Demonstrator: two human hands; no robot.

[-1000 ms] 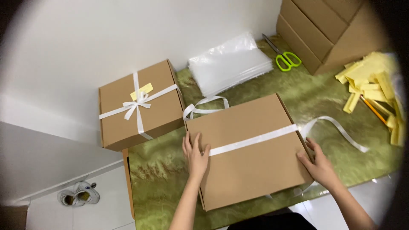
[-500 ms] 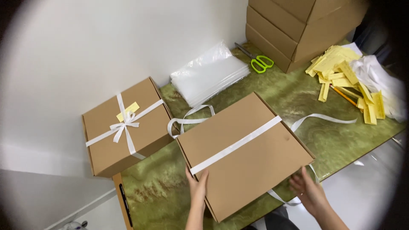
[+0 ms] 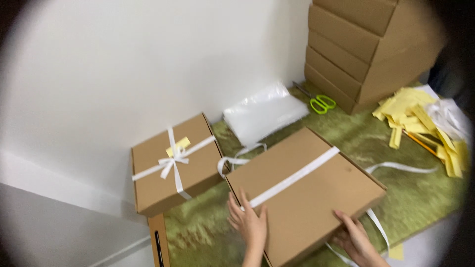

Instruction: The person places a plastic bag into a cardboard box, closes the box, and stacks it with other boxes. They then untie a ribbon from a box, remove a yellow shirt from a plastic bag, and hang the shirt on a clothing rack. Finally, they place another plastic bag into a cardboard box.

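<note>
Both hands hold the big brown box (image 3: 309,195) on the green mat (image 3: 405,198): the left hand (image 3: 249,222) lies flat by its near corner, the right hand (image 3: 355,240) grips its front edge. A white ribbon (image 3: 297,177) crosses the closed lid. A tied box (image 3: 173,165) sits just beside it by the wall, with open mat on the right.

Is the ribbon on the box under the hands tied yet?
Not tied: the ribbon crosses the box lid flat, ends trailing loose on the mat.
</note>
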